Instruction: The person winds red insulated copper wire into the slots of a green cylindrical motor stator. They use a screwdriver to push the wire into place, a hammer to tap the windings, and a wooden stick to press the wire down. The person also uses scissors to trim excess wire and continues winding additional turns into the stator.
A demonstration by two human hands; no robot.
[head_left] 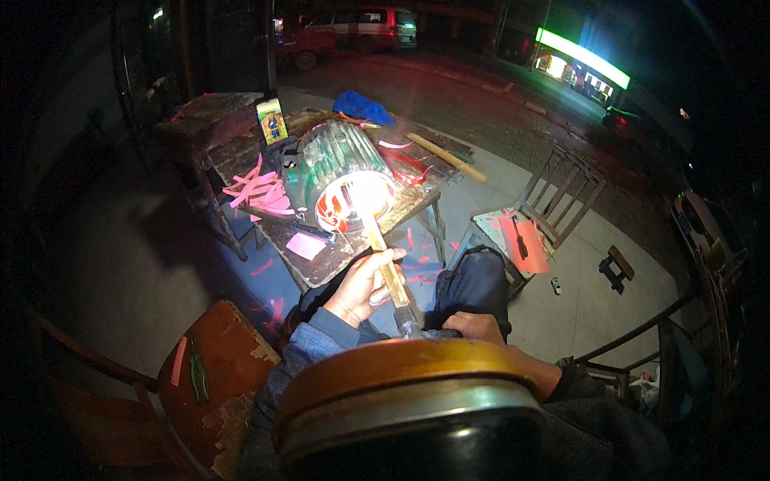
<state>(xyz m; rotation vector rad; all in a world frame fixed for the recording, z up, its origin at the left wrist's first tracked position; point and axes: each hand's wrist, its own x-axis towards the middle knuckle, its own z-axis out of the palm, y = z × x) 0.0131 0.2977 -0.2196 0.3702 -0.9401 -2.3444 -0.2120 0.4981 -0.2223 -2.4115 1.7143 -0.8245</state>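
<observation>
My left hand (357, 293) is closed on a light wooden stick (391, 276) that points into the brightly lit end opening of a green ribbed motor housing (333, 160). Red and white material (333, 212) shows inside the opening, partly washed out by glare. The housing lies on its side on a worn wooden table (301, 264). My right hand (473, 329) is curled on a dark handle, with a dark metal head (407, 323) at the stick's lower end. A large gold-rimmed round object (405, 361) close to the camera hides my lower arms.
Pink strips (261, 192), a phone (273, 124), blue cloth (361, 108) and wooden rod (445, 156) lie around the housing. Chairs stand right (569, 188) and lower left (208, 361), bearing tools. A small stool (616, 268) is on the pavement; vehicles (377, 28) are beyond.
</observation>
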